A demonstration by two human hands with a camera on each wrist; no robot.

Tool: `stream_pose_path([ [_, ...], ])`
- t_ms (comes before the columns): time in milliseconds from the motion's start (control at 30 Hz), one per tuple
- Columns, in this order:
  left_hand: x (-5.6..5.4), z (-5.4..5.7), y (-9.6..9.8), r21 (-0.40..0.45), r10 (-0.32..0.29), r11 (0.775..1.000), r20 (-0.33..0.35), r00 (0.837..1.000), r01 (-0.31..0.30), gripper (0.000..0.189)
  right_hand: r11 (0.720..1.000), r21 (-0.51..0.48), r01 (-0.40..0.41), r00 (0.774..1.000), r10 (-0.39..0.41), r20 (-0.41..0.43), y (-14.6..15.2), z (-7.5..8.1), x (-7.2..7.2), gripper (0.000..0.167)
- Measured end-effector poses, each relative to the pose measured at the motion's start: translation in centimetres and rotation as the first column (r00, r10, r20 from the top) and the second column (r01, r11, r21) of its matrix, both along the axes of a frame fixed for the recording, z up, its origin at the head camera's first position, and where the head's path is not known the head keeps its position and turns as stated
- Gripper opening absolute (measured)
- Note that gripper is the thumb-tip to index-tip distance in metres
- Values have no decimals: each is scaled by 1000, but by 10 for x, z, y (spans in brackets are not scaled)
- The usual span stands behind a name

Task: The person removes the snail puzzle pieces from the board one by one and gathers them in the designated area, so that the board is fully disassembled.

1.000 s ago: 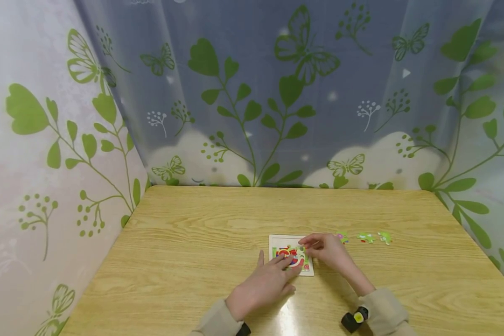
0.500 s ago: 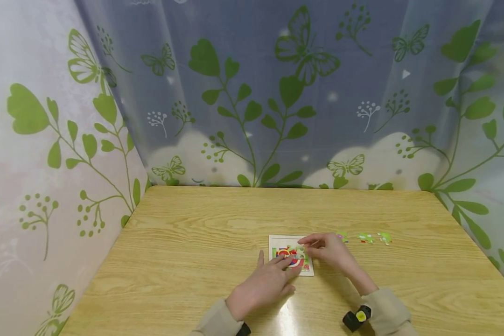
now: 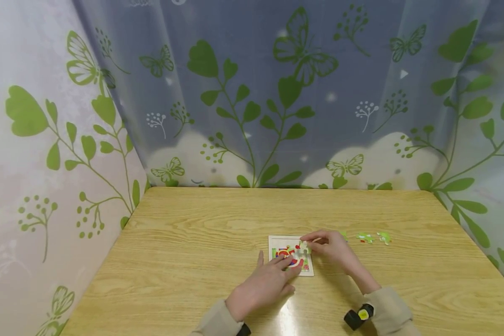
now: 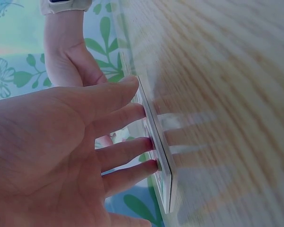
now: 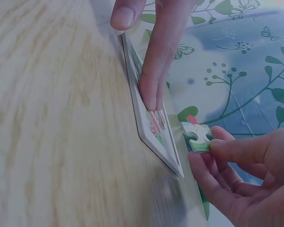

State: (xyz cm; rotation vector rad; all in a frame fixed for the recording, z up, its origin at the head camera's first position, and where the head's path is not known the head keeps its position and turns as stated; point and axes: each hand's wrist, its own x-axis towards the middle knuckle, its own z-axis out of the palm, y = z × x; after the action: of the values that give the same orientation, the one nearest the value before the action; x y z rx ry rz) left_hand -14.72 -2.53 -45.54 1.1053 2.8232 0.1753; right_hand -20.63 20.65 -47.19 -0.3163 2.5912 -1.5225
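Observation:
A small jigsaw puzzle in a white frame (image 3: 278, 240) lies on the table, its picture red, blue and green. My left hand (image 3: 265, 281) rests on it from the near left, fingers straight and spread, fingertips pressing the picture; the left wrist view shows these fingers (image 4: 125, 153) meeting the board. My right hand (image 3: 333, 251) pinches a jigsaw piece (image 5: 198, 135) between thumb and fingers. This piece is pale green and white with a red tip, held tilted over the board's right side. The left hand hides the lower left of the picture.
Right of the board, loose green jigsaw pieces (image 3: 365, 238) lie in a row, one partly hidden behind the right hand. The wooden table (image 3: 193, 224) ends at a patterned curtain (image 3: 252, 93) at the back. A black wrist strap (image 3: 358, 317) sits at the right sleeve.
The right hand has lifted slightly and turned the jigsaw piece up off the puzzle's right side, so the piece now shows between its fingers. The left hand stays in place.

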Motion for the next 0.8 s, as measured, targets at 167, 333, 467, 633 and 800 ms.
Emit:
stream_pose_path([
  [167,0,-1,1,-3,-2,1000,-8,1000,2,57,1000,5,-2,999,2,-40,6,3,-1,21],
  [333,0,-3,2,7,-11,1000,-11,1000,11,56,1000,1,-5,998,5,-59,15,6,0,23],
  [467,0,-5,2,23,-10,1000,3,1000,10,56,1000,5,17,998,-17,-59,25,9,1,24],
  [633,0,-4,2,29,0,1000,18,1000,-1,57,998,19,64,997,-63,-44,42,13,5,25],
  [800,0,-5,1,22,-2,1000,6,1000,2,58,993,54,104,994,-102,-36,61,17,10,28],
])
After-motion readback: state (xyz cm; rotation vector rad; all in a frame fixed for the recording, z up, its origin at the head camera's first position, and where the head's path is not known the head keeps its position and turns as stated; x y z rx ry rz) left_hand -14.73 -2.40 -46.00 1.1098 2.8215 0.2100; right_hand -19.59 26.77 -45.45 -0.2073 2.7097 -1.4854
